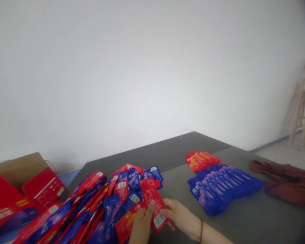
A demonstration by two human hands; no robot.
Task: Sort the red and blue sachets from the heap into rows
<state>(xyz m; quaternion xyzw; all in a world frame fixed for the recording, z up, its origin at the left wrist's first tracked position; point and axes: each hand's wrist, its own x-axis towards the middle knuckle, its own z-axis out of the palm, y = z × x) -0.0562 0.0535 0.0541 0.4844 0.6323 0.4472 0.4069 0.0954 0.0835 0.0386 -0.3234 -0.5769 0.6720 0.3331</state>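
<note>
A red pouch [156, 206], its white barcode label facing up, is held between my two hands. My left hand [141, 222] has its thumb on the pouch's left side, and its other fingers are mostly hidden. On the right edge, my right hand [179, 215] pinches the same pouch between thumb and fingers. An orange-and-red pouch [128, 222] lies right beside my left hand; whether the hand touches it I cannot tell. Left of my hands spreads a loose heap of red and blue pouches [122, 189]. A cord circles my right wrist.
On the grey table [173, 179], blue pouches [213, 203] overlap in a fanned row, with a smaller row of red-orange pouches [197, 162] behind. Brown cloth [289, 184] lies at the right. An opened red and blue box [44, 188] stands far left. A white wall rises behind.
</note>
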